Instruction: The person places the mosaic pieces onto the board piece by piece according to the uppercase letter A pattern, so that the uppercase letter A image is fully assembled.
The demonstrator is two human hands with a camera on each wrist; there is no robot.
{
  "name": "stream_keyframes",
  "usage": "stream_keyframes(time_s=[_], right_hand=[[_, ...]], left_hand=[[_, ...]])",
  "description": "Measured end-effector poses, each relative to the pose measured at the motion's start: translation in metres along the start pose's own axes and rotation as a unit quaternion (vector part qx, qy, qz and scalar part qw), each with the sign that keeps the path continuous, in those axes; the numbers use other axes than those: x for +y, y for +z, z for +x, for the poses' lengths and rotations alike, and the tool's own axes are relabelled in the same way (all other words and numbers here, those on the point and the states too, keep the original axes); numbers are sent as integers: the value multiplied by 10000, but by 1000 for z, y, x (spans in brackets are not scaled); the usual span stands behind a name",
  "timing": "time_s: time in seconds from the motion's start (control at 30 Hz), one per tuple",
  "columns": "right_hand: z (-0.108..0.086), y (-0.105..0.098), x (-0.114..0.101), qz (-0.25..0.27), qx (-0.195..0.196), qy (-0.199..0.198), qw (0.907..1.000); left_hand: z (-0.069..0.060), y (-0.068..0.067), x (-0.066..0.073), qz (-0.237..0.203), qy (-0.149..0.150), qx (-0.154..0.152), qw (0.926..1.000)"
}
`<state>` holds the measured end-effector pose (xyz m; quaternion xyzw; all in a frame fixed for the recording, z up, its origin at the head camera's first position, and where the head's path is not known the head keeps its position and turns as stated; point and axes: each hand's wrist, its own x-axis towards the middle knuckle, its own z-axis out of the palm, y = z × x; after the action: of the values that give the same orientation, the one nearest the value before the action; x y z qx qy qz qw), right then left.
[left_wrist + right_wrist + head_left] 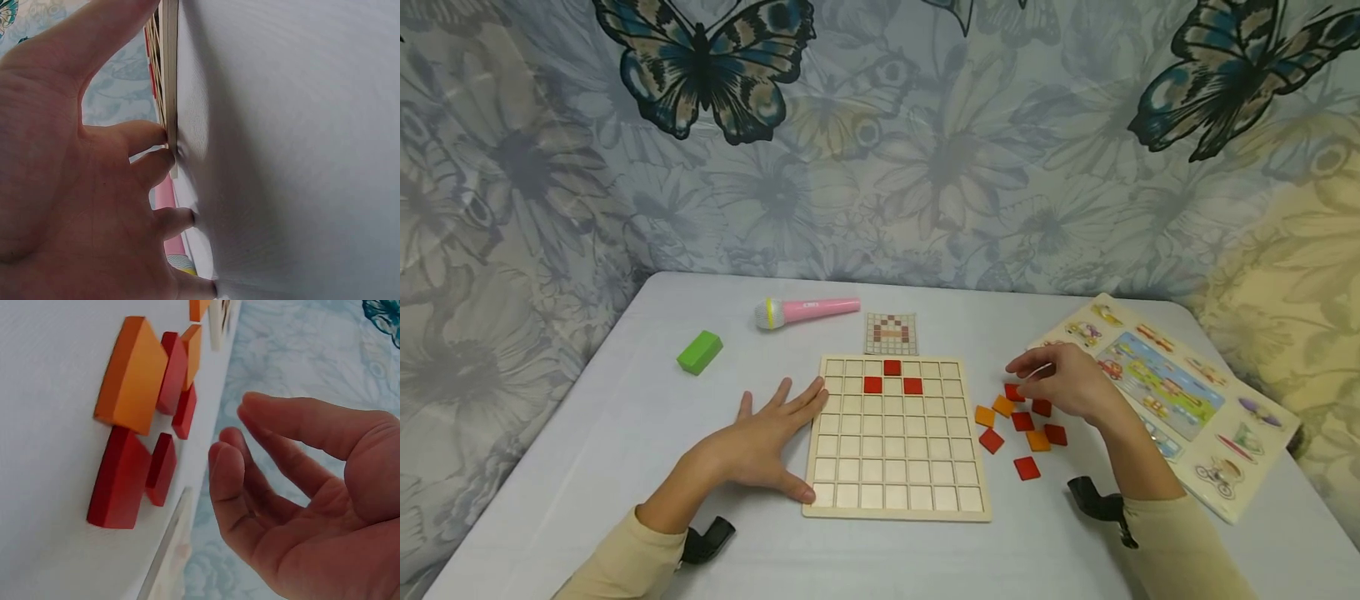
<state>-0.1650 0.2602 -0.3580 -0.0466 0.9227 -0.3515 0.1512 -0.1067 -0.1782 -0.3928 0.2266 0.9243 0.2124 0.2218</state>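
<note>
A cream wooden grid board (895, 450) lies flat in front of me, with one red tile (892, 367) in its top row and two more in the row below. My left hand (752, 450) has its fingers spread, and the thumb and fingertips touch the board's left edge. To the right of the board, several loose red tiles (1027, 468) and orange tiles (1038, 441) are scattered. Above the far part of this group hovers my right hand (1067, 383), fingers loosely bent. In the right wrist view its fingertips are apart from the orange tile (132, 375), holding nothing.
A small grid pattern card (891, 333) lies just beyond the board. A pink toy microphone (816, 309) and a green block (700, 352) are at the left. At the right, a picture board (1232, 433) sits partly under the right arm's line of view.
</note>
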Motion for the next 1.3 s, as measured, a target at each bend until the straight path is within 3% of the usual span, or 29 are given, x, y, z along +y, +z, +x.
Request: stream_keyframes(time_s=[0.57,1.3], right_hand=[[8,7,7,-242,-232,136,9993],[11,11,10,-527,-6,1,9986]], left_hand=[[-1,0,3,-48,1,2,10000],[-1,0,2,-81,52,50,9999]])
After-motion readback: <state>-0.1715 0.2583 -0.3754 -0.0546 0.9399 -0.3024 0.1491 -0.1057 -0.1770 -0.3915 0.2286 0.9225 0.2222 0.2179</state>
